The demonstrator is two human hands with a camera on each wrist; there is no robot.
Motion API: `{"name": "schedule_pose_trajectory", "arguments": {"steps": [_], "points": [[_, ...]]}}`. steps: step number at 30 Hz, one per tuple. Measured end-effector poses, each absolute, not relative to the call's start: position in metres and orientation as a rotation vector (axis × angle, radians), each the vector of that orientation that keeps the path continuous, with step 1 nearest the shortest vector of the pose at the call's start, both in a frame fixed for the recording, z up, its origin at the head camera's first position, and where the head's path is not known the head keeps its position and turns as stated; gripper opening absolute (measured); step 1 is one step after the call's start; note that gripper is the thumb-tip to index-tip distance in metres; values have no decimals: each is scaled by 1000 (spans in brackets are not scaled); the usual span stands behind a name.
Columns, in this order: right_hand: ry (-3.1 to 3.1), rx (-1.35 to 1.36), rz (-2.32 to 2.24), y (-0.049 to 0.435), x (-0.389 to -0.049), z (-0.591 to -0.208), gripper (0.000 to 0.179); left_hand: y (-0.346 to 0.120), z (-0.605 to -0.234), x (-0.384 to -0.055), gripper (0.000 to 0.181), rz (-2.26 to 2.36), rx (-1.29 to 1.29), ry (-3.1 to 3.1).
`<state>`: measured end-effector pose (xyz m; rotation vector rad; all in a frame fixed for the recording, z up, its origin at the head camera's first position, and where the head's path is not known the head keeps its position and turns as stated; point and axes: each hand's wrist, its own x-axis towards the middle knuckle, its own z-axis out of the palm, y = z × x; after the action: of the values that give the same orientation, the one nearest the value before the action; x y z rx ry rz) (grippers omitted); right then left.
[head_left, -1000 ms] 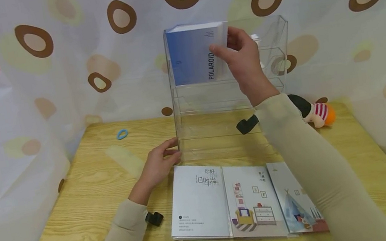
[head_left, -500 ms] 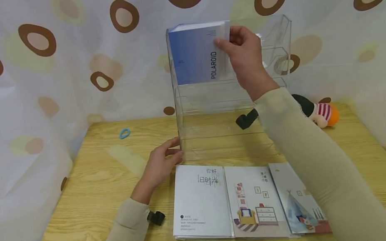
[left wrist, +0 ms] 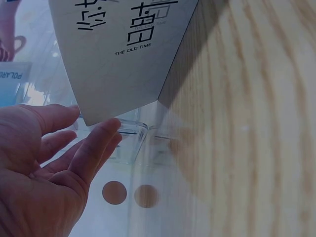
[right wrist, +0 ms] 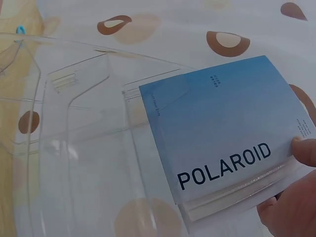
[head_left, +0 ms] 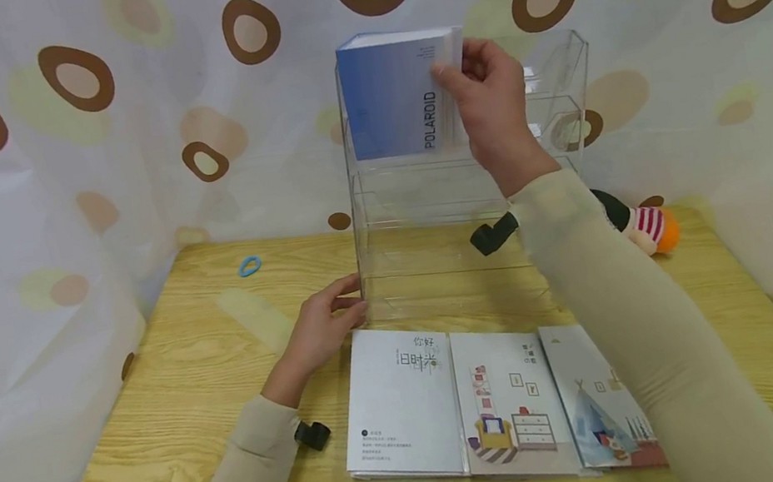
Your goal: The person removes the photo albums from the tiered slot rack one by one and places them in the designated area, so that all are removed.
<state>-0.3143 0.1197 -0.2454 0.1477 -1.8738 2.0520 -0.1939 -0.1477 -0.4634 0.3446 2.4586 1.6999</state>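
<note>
My right hand [head_left: 495, 101] pinches the right edge of a blue photo album [head_left: 382, 98] lettered POLAROID, thumb on its front cover. The album stands upright at the top left of a clear acrylic rack [head_left: 453, 279], its top edge above the rack's rim. In the right wrist view the album [right wrist: 222, 118] tilts beside the clear panels, my thumb at its right side. Low on the rack's left side, my left hand [head_left: 320, 327] touches the edge with fingers extended. The left wrist view shows that hand [left wrist: 52, 158] close to a white album [left wrist: 118, 79] marked THE OLD TIME.
In front of the rack lie the white album [head_left: 398, 408], an album with a drawn room [head_left: 511, 406] and one with a drawn tent [head_left: 597, 401]. A blue ring [head_left: 250, 266] lies at the back left. A doll [head_left: 645, 225] lies right of the rack.
My right hand has raised the blue album slightly, so more of it shows above the rack's rim. The left hand stays at the rack's lower left edge.
</note>
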Motion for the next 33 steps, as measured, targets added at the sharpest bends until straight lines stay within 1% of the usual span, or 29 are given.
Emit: {"name": "schedule_pose_trajectory", "arguments": {"steps": [4, 8, 17, 27, 33], "points": [[-1827, 154, 2091, 122, -313, -236, 25, -147, -462, -194, 58, 1695, 345, 2457], [-1805, 150, 2105, 125, -310, -229, 27, -146, -462, -194, 58, 1687, 349, 2462], [-1747, 178, 2087, 137, -297, -224, 29, -146, -462, -192, 58, 1685, 342, 2459], [-1737, 199, 2092, 158, -281, -228, 28, -147, -462, -192, 58, 1688, 349, 2457], [-1767, 203, 2062, 170, -266, -232, 28, -148, -463, -192, 58, 1658, 358, 2473]]}}
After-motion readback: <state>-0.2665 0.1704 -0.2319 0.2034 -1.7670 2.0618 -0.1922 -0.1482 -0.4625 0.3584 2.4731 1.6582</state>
